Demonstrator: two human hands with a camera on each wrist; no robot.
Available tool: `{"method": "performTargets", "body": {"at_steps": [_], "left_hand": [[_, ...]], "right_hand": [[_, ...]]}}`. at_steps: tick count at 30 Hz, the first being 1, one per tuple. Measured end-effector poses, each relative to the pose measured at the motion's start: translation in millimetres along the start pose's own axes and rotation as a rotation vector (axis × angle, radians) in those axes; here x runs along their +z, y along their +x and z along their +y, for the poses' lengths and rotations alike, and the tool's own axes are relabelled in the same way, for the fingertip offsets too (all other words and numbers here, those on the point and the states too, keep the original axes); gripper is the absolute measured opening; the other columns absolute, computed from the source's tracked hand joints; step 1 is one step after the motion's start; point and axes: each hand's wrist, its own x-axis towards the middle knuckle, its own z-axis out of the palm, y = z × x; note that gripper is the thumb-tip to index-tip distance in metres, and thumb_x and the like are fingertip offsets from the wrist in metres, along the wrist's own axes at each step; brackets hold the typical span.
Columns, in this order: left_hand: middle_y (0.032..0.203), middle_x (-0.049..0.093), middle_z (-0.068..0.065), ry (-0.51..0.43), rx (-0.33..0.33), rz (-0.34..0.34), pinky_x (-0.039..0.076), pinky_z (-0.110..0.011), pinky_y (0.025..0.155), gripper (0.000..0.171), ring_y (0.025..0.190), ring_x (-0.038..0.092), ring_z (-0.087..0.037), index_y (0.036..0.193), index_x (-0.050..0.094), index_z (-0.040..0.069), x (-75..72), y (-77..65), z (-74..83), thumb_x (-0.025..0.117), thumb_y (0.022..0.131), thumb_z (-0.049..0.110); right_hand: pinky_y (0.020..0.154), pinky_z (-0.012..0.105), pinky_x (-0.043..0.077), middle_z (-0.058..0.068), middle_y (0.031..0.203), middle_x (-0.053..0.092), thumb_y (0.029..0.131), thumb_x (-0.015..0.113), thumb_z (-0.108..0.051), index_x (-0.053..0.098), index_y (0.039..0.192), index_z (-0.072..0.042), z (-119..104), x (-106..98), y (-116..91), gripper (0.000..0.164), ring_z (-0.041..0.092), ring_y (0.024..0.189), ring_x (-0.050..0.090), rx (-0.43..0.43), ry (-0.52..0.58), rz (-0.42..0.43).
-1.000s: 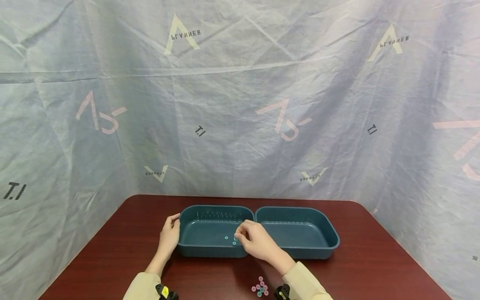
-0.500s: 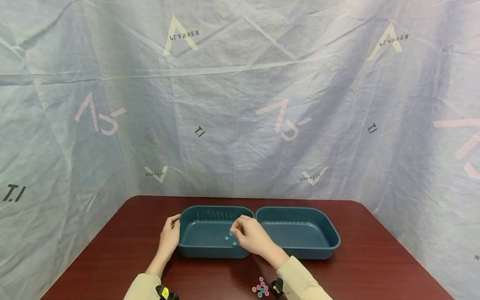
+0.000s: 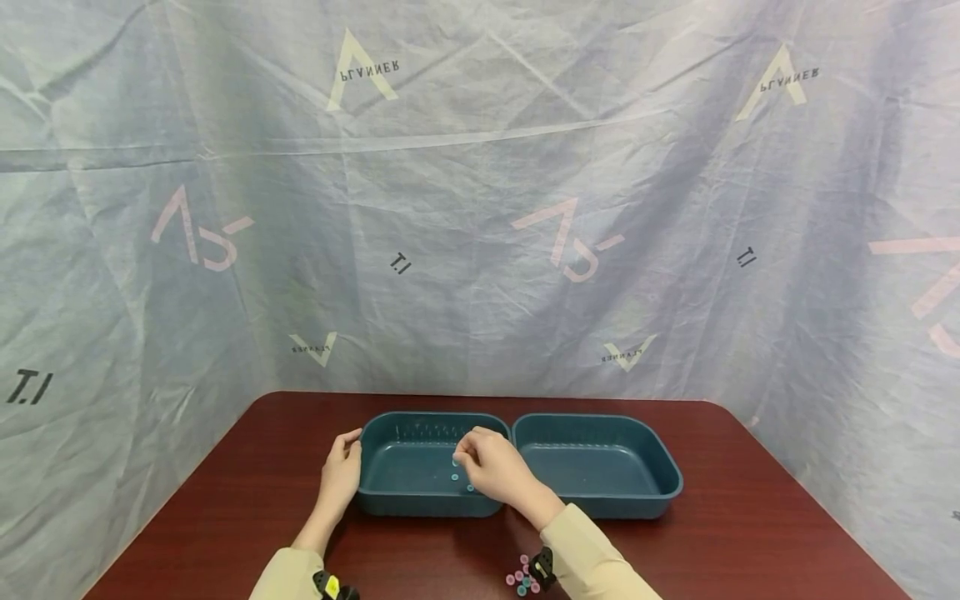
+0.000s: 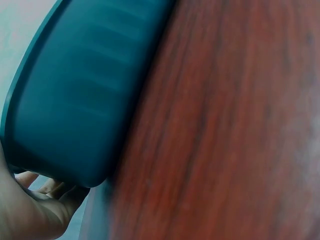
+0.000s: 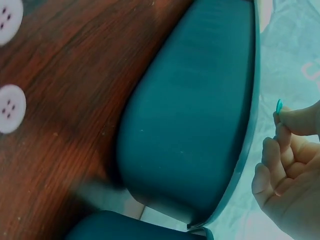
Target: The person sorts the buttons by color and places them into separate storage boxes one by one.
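In the head view my right hand [image 3: 489,465] is over the left teal tray [image 3: 420,504]. It pinches a small teal button [image 5: 279,106] between thumb and index finger, the other fingers curled below, as the right wrist view shows. Two teal buttons, one [image 3: 454,477] left of the other [image 3: 470,488], lie on that tray's floor. My left hand [image 3: 341,472] rests against the tray's left end, its fingers [image 4: 50,186] touching the outer wall in the left wrist view.
A second teal tray [image 3: 600,505] stands right beside the first. Near the front of the dark red table [image 3: 420,558] lies a cluster of pink buttons [image 3: 511,580] with teal buttons [image 3: 521,590] among them, partly behind my right wrist camera [image 3: 542,567]. A printed cloth [image 3: 465,300] hangs behind.
My right hand has moved leftward and slightly farther away over the left tray, carrying the pinched button. The left hand stays at the tray's end.
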Motion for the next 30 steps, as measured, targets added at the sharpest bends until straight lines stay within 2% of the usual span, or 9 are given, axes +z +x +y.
{"method": "performTargets", "body": {"at_steps": [9, 24, 30], "left_hand": [[0.142, 0.036, -0.026, 0.001, 0.003, 0.005, 0.035, -0.056, 0.1, 0.044, 0.129, 0.037, -0.042, 0.141, 0.034, 0.003, 0.0, -0.5, 0.6, 0.026, 0.104, 0.024], [0.141, 0.038, -0.026, 0.0, 0.006, 0.008, 0.036, -0.056, 0.099, 0.043, 0.129, 0.038, -0.042, 0.141, 0.035, 0.004, 2.5, 0.6, -2.0, 0.028, 0.104, 0.025], [0.142, 0.038, -0.026, -0.006, 0.005, 0.011, 0.035, -0.057, 0.1, 0.043, 0.13, 0.037, -0.042, 0.141, 0.035, 0.004, 1.5, 1.1, -0.5, 0.028, 0.104, 0.025]], "right_hand": [[0.058, 0.018, 0.041, -0.002, 0.076, 0.054, 0.093, 0.058, -0.013, 0.065, 0.088, -0.009, 3, 7, 8, 0.009, 0.002, 0.059, 0.043, -0.013, -0.038, -0.004], [0.059, 0.018, 0.043, 0.0, 0.083, 0.058, 0.094, 0.057, -0.014, 0.066, 0.092, -0.008, 6, 19, 17, 0.011, 0.002, 0.063, 0.048, 0.018, -0.005, -0.049], [0.059, 0.019, 0.044, 0.001, 0.084, 0.06, 0.093, 0.058, -0.013, 0.067, 0.093, -0.008, 9, 22, 22, 0.011, 0.004, 0.064, 0.05, 0.01, -0.019, -0.04]]}}
